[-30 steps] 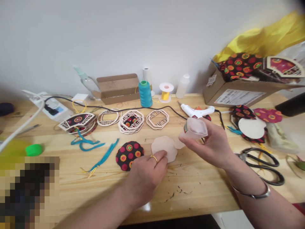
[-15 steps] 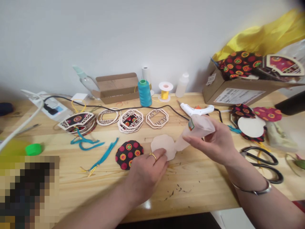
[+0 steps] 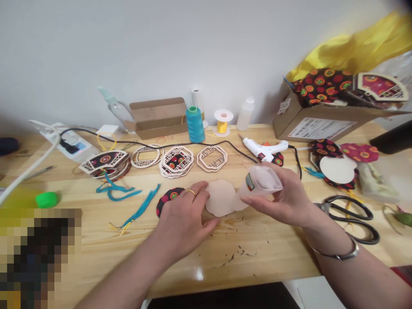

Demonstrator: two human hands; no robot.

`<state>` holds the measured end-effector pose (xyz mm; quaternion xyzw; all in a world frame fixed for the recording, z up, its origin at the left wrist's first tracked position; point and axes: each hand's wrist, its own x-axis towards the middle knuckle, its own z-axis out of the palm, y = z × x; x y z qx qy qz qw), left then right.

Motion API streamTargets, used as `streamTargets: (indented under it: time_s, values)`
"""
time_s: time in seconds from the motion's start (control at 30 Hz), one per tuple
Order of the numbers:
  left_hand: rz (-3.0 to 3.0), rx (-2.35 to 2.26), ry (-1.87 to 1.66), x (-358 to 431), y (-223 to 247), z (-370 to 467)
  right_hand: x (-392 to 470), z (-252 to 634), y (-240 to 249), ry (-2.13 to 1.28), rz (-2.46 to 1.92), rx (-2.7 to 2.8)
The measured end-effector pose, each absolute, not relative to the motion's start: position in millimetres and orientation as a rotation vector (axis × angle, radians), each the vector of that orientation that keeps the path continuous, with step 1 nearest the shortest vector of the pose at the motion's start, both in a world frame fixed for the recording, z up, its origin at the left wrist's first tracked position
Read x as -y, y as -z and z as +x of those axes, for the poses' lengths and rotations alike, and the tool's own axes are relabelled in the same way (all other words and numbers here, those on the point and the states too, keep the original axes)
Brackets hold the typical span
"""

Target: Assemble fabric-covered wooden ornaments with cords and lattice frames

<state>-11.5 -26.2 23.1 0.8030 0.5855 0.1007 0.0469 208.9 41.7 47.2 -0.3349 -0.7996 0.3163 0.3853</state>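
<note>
A cream scalloped card piece [image 3: 221, 199] lies flat on the wooden table. My left hand [image 3: 185, 212] holds it at its left edge, thumb below and fingertips above. Under and behind those fingers, a dark floral fabric-covered piece [image 3: 163, 201] is partly covered. My right hand [image 3: 289, 195] is closed round a translucent squeeze bottle [image 3: 265, 180], tipped with its narrow end down to the left. That end is at the card's right edge; whether it touches is unclear. Beyond the bottle lies a white glue gun [image 3: 264, 148].
Lattice frames [image 3: 176, 162] and a blue thread cone [image 3: 195, 124] stand behind the card. Black-handled scissors [image 3: 354, 219] lie near my right wrist. A cardboard box [image 3: 325, 122] is at the back right, teal tassels [image 3: 141, 210] at left. A black cable [image 3: 154, 146] crosses the table.
My left hand has shifted left and up, off the card's face to its left edge, covering more of the floral piece. The bottle has moved slightly left and down.
</note>
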Motion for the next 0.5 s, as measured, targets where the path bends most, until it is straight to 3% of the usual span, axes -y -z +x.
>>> streamTargets:
  time_s: [0.3, 0.5]
  values:
    - [2.443, -1.805, -0.294, 27.8, -22.2, -6.7, -39.2, 207.8, -46.6, -0.86, -0.809, 2.124]
    - [2.456, -1.821, -0.299, 29.6, -20.6, -6.9, -46.3, 212.0, -45.3, -0.701, -0.904, 2.034]
